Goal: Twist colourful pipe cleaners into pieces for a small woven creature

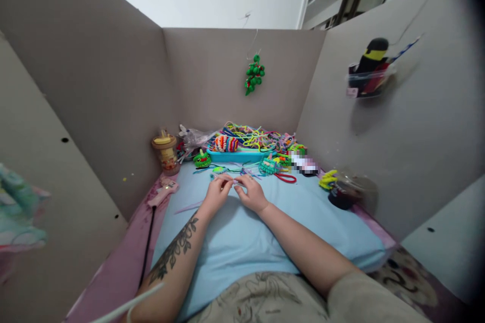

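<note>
My left hand (219, 191) and my right hand (250, 193) meet over the blue cloth-covered work surface (242, 234). Fingers of both are closed in a pinch on a thin lilac cord (236, 181), which shows only as a small bit between the fingertips. A lilac strand (188, 207) lies on the cloth to the left of my left wrist. Just beyond my hands lie several loose cords (246, 173) and a teal knotted piece (269, 164). A green knotted piece (202, 159) sits to their left.
At the back stands a blue tray (242, 157) heaped with colourful cords (252, 137). To the left are a lidded cup (165, 154) and a pink glue gun (163, 193) with a black cable. A dark tub (343, 194) stands right. Grey panels (227, 78) enclose three sides.
</note>
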Action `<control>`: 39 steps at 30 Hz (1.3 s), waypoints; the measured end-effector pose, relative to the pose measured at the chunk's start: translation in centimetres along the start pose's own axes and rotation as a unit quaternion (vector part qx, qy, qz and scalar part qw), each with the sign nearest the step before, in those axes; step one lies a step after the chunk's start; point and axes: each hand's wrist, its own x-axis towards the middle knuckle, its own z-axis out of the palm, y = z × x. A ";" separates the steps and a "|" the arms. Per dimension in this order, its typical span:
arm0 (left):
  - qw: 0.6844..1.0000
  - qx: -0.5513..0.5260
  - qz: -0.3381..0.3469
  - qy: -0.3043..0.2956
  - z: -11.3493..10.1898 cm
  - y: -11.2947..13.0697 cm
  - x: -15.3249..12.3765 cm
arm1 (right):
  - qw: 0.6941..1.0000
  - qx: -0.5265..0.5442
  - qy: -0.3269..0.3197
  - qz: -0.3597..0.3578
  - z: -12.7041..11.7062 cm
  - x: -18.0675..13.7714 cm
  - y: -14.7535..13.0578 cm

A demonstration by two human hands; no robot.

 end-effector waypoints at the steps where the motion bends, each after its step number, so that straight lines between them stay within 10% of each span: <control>1: 1.000 0.013 0.022 -0.008 -0.1 0.0 -0.1 | 1.000 0.011 -0.009 -0.008 0.0 0.0 0.1; 9: 0.996 0.043 0.066 -0.041 -0.3 -0.1 -0.3 | 0.998 0.041 -0.025 -0.044 0.2 -0.1 0.4; 26: 0.980 -0.111 -0.154 -0.057 -0.3 0.9 -0.1 | 0.992 -0.100 0.074 -0.008 0.3 0.1 0.3; 39: 0.989 -0.066 -0.132 -0.022 0.0 0.6 0.0 | 0.989 -0.137 0.041 -0.027 0.6 -0.2 0.3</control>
